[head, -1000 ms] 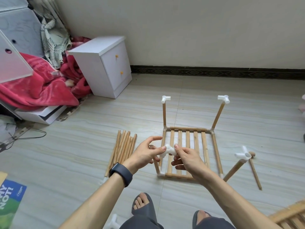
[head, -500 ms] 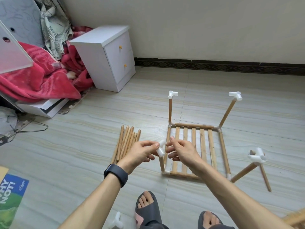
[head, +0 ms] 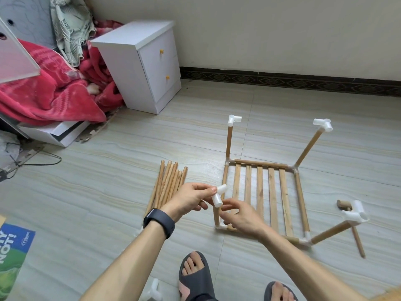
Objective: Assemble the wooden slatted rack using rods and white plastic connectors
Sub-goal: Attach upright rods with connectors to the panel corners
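Note:
The slatted rack panel (head: 272,192) lies flat on the tiled floor. Rods capped with white connectors (head: 234,120) (head: 323,123) stand at its two far corners. At the near right corner a third rod leans outward with a connector (head: 355,213) on top. Over the panel's left edge, my left hand (head: 191,198) pinches a loose white three-way connector (head: 219,195). My right hand (head: 240,218) hovers just below it with loosely curled fingers, its fingertips close to the connector's lower end. A bundle of spare rods (head: 169,185) lies left of the panel.
One loose rod (head: 358,242) lies at the right, and a spare connector (head: 154,292) sits by my feet in slippers (head: 195,276). A white nightstand (head: 149,61) and a red blanket (head: 54,94) fill the far left. A booklet (head: 10,257) lies at the near left.
Both hands held the connector together before. Now my right hand has dropped below it, and only the left still pinches it. The camera view has shifted a little closer.

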